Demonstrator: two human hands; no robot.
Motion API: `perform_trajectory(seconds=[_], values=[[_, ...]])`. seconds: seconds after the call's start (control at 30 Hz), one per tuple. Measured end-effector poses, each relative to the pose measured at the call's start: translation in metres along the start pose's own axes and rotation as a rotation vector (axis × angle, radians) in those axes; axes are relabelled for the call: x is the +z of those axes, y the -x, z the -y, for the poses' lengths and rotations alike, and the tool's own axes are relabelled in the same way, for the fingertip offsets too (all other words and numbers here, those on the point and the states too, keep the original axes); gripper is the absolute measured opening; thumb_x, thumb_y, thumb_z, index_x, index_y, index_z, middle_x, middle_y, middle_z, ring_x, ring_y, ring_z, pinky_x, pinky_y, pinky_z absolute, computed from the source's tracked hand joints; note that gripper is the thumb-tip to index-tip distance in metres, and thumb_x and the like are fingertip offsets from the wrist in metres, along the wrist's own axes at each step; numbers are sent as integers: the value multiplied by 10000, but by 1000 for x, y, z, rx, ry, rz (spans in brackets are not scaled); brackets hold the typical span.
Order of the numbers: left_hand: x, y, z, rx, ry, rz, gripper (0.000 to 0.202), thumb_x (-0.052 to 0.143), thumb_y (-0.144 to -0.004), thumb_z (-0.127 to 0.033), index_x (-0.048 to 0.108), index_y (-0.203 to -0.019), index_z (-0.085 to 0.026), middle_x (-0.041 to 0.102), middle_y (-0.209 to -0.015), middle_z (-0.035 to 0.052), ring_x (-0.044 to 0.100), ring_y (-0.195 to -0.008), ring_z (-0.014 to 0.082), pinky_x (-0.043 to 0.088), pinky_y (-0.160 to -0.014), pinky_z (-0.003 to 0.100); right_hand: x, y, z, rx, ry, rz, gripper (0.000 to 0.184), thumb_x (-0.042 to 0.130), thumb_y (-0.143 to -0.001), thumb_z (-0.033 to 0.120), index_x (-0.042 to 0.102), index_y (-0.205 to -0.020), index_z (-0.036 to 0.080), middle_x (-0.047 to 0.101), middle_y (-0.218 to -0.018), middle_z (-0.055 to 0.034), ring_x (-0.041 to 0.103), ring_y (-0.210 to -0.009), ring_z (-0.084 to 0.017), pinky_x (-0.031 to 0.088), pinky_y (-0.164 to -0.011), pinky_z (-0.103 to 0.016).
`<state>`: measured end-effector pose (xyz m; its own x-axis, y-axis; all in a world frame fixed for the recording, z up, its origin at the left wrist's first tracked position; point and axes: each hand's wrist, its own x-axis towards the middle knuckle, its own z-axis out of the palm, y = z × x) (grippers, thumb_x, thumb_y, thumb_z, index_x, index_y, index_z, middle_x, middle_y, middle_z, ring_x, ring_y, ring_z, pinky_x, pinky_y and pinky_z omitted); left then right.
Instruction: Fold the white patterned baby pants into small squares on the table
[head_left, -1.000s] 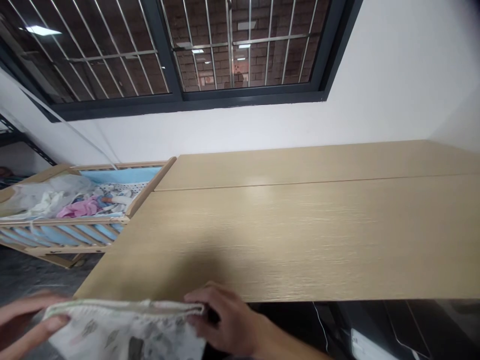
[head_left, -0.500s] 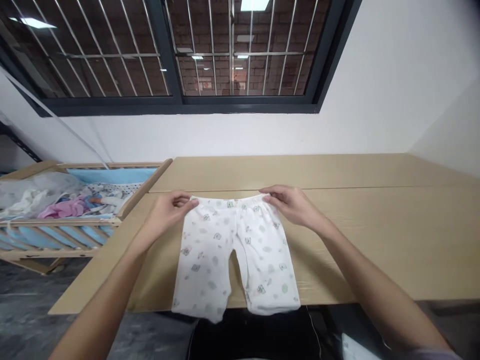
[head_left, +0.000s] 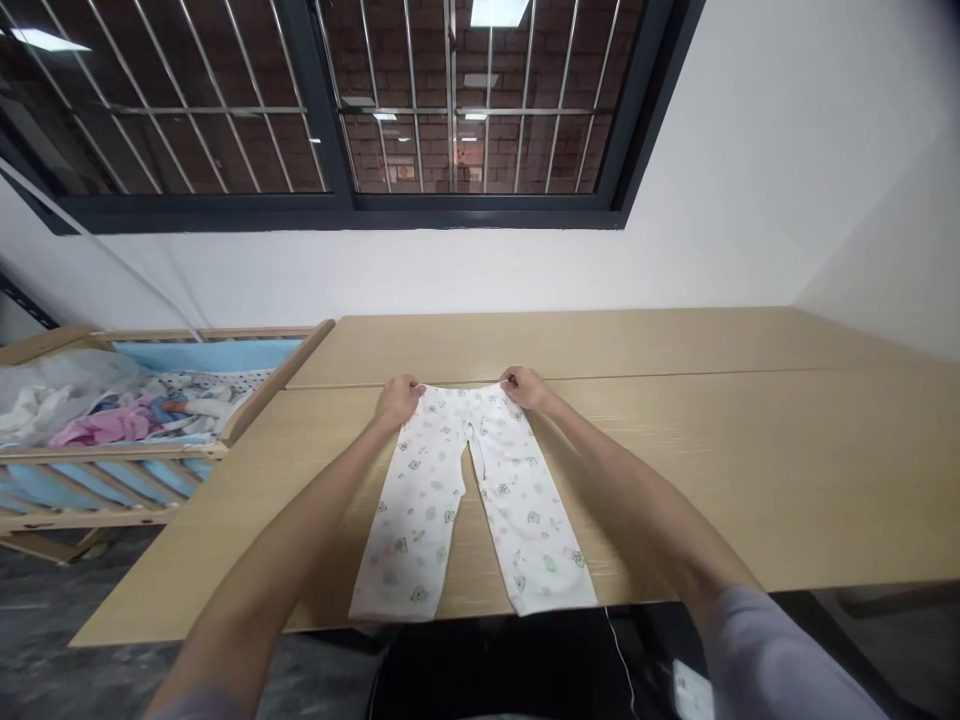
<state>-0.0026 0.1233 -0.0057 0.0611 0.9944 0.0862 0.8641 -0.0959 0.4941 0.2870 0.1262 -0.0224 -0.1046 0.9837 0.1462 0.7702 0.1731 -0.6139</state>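
Note:
A pair of small white pants [head_left: 424, 500] with a green and grey print is spread over the wooden table, legs pointing toward me and hems near the front edge. My left hand [head_left: 400, 398] pinches the left corner of the waistband. At the right corner, my right hand [head_left: 523, 386] grips the waistband between thumb and fingers. The waist is stretched between both hands, close to the seam across the tabletop. A gap shows between the two legs.
The wooden table [head_left: 712, 470] runs along the white wall under a barred window [head_left: 480, 120]. To the left stands a wooden crib [head_left: 307, 352] with blue lining, holding a pink cloth [head_left: 112, 420] and other clothes. A white cable [head_left: 622, 650] hangs below the front edge.
Both hands have moved forward, away from me, and closer together, drawing the pants' waistband farther onto the table. The legs now lie longer and flatter, with hems near the edge.

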Motion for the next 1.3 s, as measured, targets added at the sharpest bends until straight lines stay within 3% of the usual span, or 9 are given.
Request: perform_trajectory(seconds=[0.17,0.27,0.37,0.57,0.7,0.87,1.07,1.17,1.3], values=[[3,-4,-17,-73,-99,0,352,628,-955,-403,611,-1225,-177,634,-1239,88,641,-1075,234,553,-926,462,11,-18,-8,10,54,-3,230,520,-920,60,738,-997,71,744,-975,-130,626,-849,-151,424,-765,-218],[-3,14,-41,-29,-151,-44,369,561,-983,-345,563,-1279,-124,586,-1325,184,558,-1231,313,443,-1039,526,18,-21,-13,-2,68,3,232,532,-920,48,729,-1041,68,741,-1020,-134,636,-893,-152,429,-797,-212],[-1,60,-77,127,-171,-10,395,506,-991,-345,529,-1281,-78,613,-1271,249,536,-1253,366,394,-1035,507,23,-23,-18,-7,68,0,265,561,-920,60,690,-1152,59,731,-1079,-141,639,-927,-147,428,-808,-204],[43,202,-145,512,-176,381,485,458,-962,-569,695,-936,-146,728,-831,143,700,-824,298,506,-763,443,20,-30,-29,47,66,19,164,651,-899,164,718,-1027,86,741,-1003,-122,651,-890,-165,435,-772,-222],[75,246,-164,522,-226,493,502,446,-941,-507,725,-972,-91,747,-898,196,710,-827,365,529,-751,511,18,-30,-31,86,69,36,134,670,-883,190,709,-993,125,742,-997,-102,660,-877,-169,447,-761,-226],[73,245,-161,500,-169,479,347,475,-859,-337,738,-867,-110,749,-858,183,700,-785,337,502,-709,441,14,-26,-22,114,41,33,140,673,-820,149,677,-960,151,732,-980,-85,650,-885,-177,447,-737,-227],[24,248,-131,266,323,370,307,452,-873,-314,541,-598,-209,597,-557,15,512,-514,145,302,-510,289,-5,-32,15,133,-74,25,313,679,-756,193,629,-1062,152,711,-866,-49,622,-715,-149,426,-588,-214],[-3,257,-106,105,561,349,376,425,-902,-397,481,-575,-218,546,-532,-5,512,-534,137,332,-529,267,-7,-40,44,113,-133,32,213,645,-763,184,657,-973,148,707,-821,-40,613,-667,-127,427,-571,-203],[-30,273,-64,-89,581,231,441,439,-870,-547,498,-581,-220,540,-551,2,544,-600,166,382,-594,275,12,-50,87,74,-155,56,117,616,-773,171,682,-865,145,705,-757,-40,613,-636,-126,428,-554,-204]])
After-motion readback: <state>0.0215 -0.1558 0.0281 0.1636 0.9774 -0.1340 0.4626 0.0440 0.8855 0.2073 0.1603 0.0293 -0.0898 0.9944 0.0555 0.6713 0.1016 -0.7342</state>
